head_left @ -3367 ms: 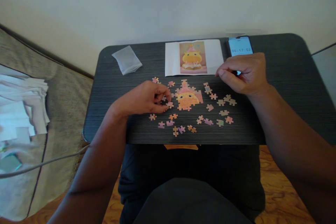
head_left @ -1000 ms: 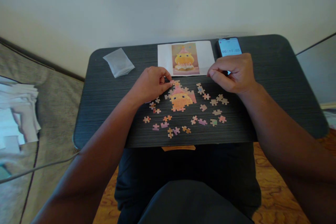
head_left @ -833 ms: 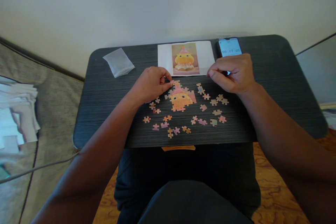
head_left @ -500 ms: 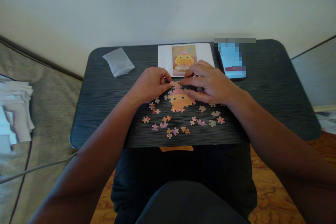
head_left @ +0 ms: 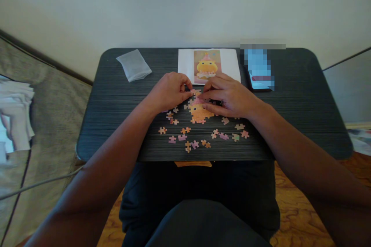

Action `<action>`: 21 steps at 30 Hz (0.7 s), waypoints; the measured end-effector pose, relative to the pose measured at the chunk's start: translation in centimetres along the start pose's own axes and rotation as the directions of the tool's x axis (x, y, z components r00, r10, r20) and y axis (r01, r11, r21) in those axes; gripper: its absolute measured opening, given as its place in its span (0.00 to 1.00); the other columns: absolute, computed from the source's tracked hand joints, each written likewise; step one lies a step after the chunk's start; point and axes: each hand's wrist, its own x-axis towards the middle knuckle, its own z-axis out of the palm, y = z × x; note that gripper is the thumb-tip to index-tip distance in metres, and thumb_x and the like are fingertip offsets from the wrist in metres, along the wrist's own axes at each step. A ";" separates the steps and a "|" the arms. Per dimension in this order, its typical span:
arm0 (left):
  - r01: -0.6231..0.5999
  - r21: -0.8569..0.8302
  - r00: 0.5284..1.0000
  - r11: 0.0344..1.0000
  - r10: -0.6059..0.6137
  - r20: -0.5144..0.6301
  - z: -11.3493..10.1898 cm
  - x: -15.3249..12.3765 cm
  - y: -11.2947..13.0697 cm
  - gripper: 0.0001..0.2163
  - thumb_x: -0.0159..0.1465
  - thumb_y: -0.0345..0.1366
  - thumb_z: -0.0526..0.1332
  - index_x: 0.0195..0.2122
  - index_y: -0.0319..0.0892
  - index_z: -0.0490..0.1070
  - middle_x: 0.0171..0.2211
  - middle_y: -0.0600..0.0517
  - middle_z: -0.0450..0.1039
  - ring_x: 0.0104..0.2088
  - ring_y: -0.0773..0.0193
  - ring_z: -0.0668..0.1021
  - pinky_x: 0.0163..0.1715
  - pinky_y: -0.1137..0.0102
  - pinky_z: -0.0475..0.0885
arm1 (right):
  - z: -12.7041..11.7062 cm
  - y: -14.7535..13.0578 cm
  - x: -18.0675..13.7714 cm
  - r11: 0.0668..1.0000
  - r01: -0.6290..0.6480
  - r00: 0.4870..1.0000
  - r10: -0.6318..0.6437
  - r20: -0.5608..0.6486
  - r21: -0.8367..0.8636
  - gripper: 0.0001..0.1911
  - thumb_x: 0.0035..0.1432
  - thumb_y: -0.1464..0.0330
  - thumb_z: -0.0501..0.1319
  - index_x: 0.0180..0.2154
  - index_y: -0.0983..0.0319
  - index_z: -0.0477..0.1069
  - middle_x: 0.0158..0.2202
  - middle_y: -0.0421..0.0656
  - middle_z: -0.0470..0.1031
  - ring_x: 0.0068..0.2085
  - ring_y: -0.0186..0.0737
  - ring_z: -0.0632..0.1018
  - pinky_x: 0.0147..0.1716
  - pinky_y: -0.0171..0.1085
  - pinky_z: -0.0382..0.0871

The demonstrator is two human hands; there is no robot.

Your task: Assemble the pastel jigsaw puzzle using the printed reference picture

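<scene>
Between the thumb and forefinger of my left hand (head_left: 173, 90) is a pinkish jigsaw piece (head_left: 196, 91) at the upper edge of the joined puzzle. The joined jigsaw puzzle (head_left: 199, 114) shows a yellow animal face with a pink hat. My right hand (head_left: 224, 96) is open, fingers apart, its fingertips over the puzzle's top and its right part hidden below. Several loose jigsaw pieces (head_left: 205, 144) lie around the puzzle in front of and beside my hands.
Behind my hands lies a white sheet (head_left: 185, 65) with a printed picture of the same yellow animal. A clear plastic bag (head_left: 135, 66) is at the back left, a phone (head_left: 259, 69) at the back right. The dark table (head_left: 307, 104) meets the wall.
My right hand has moved down and left, onto the puzzle's hat and face. My left hand still pinches at the top edge. The whole view has shifted slightly.
</scene>
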 end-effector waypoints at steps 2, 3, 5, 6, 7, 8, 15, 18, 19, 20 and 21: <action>-0.010 0.009 1.000 1.000 0.010 -0.012 0.0 0.0 -0.1 0.05 0.66 0.32 0.70 0.41 0.38 0.85 0.25 0.55 0.75 0.28 0.66 0.73 0.35 0.64 0.65 | 0.0 0.0 0.0 1.000 -0.001 1.000 0.001 -0.002 0.008 0.18 0.79 0.57 0.61 0.54 0.59 0.86 0.52 0.51 0.81 0.55 0.57 0.78 0.59 0.57 0.73; -0.014 0.014 1.000 1.000 0.014 -0.018 0.0 0.0 -0.1 0.05 0.66 0.32 0.70 0.41 0.38 0.85 0.25 0.55 0.75 0.28 0.66 0.73 0.35 0.64 0.65 | 0.0 0.0 0.0 1.000 0.000 1.000 0.000 -0.006 0.015 0.18 0.79 0.58 0.61 0.55 0.58 0.86 0.53 0.51 0.82 0.57 0.57 0.78 0.60 0.58 0.72; -0.015 0.017 1.000 1.000 0.016 -0.024 0.0 -0.1 -0.1 0.05 0.66 0.33 0.70 0.41 0.38 0.85 0.25 0.55 0.75 0.27 0.66 0.73 0.35 0.64 0.65 | 0.0 -0.1 0.0 0.999 0.005 1.000 -0.004 -0.006 0.039 0.17 0.79 0.58 0.61 0.55 0.57 0.86 0.56 0.50 0.83 0.59 0.57 0.78 0.64 0.59 0.71; -0.014 0.015 1.000 1.000 0.014 -0.025 0.0 -0.1 0.0 0.05 0.66 0.33 0.70 0.41 0.38 0.85 0.24 0.55 0.75 0.27 0.66 0.73 0.35 0.64 0.65 | 0.0 -0.1 0.0 0.999 0.006 1.000 -0.006 -0.004 0.054 0.17 0.79 0.59 0.61 0.56 0.57 0.86 0.56 0.49 0.84 0.60 0.57 0.79 0.66 0.59 0.70; -0.012 0.013 1.000 1.000 0.013 -0.026 0.0 -0.1 0.0 0.06 0.67 0.33 0.70 0.41 0.38 0.85 0.25 0.55 0.75 0.27 0.66 0.73 0.34 0.64 0.65 | 0.0 0.0 0.0 0.998 0.006 1.000 -0.006 0.002 0.068 0.17 0.79 0.59 0.61 0.56 0.57 0.86 0.57 0.49 0.84 0.60 0.56 0.79 0.67 0.59 0.70; -0.013 0.012 1.000 1.000 0.013 -0.027 0.0 -0.1 0.0 0.06 0.67 0.33 0.70 0.42 0.38 0.85 0.25 0.54 0.75 0.27 0.66 0.73 0.34 0.64 0.65 | 0.0 0.0 0.0 0.997 0.004 1.000 -0.004 0.005 0.081 0.17 0.79 0.59 0.61 0.57 0.57 0.86 0.56 0.49 0.85 0.59 0.56 0.79 0.67 0.59 0.70; -0.019 0.017 0.999 1.000 0.020 -0.027 0.1 -0.1 -0.1 0.05 0.66 0.33 0.70 0.41 0.39 0.85 0.24 0.55 0.74 0.27 0.66 0.73 0.35 0.64 0.66 | 0.1 0.2 -0.1 0.993 -0.007 1.000 0.006 0.013 0.118 0.17 0.78 0.60 0.62 0.58 0.57 0.85 0.58 0.48 0.86 0.59 0.56 0.80 0.66 0.60 0.69; 0.000 0.025 1.000 1.000 0.001 -0.023 0.2 0.0 -0.1 0.05 0.66 0.33 0.71 0.41 0.38 0.85 0.24 0.55 0.74 0.26 0.66 0.73 0.35 0.64 0.66 | 0.1 0.2 0.0 0.994 0.008 1.000 -0.009 0.015 0.108 0.17 0.79 0.59 0.62 0.58 0.58 0.85 0.57 0.49 0.87 0.58 0.55 0.81 0.66 0.59 0.70; 0.003 0.028 1.000 1.000 -0.002 -0.024 0.2 0.0 -0.1 0.05 0.66 0.33 0.71 0.41 0.38 0.86 0.24 0.55 0.74 0.26 0.66 0.73 0.35 0.64 0.66 | 0.0 0.2 0.0 0.995 0.012 1.000 -0.013 0.014 0.102 0.17 0.79 0.59 0.61 0.57 0.59 0.85 0.56 0.48 0.87 0.58 0.55 0.81 0.66 0.59 0.70; 0.004 0.031 1.000 1.000 -0.003 -0.026 0.2 0.0 -0.1 0.05 0.66 0.33 0.71 0.41 0.38 0.86 0.24 0.55 0.74 0.26 0.66 0.73 0.35 0.64 0.66 | 0.0 0.1 0.0 0.995 0.015 1.000 -0.016 0.011 0.096 0.17 0.80 0.59 0.61 0.57 0.59 0.85 0.56 0.48 0.87 0.58 0.55 0.81 0.66 0.59 0.70; 0.004 0.033 1.000 0.999 -0.003 -0.028 0.2 0.0 -0.1 0.06 0.66 0.33 0.71 0.41 0.38 0.86 0.24 0.55 0.74 0.26 0.66 0.73 0.35 0.64 0.66 | 0.0 0.1 0.1 0.996 0.015 1.000 -0.016 0.009 0.091 0.18 0.80 0.59 0.61 0.57 0.59 0.85 0.56 0.48 0.87 0.57 0.55 0.81 0.66 0.59 0.70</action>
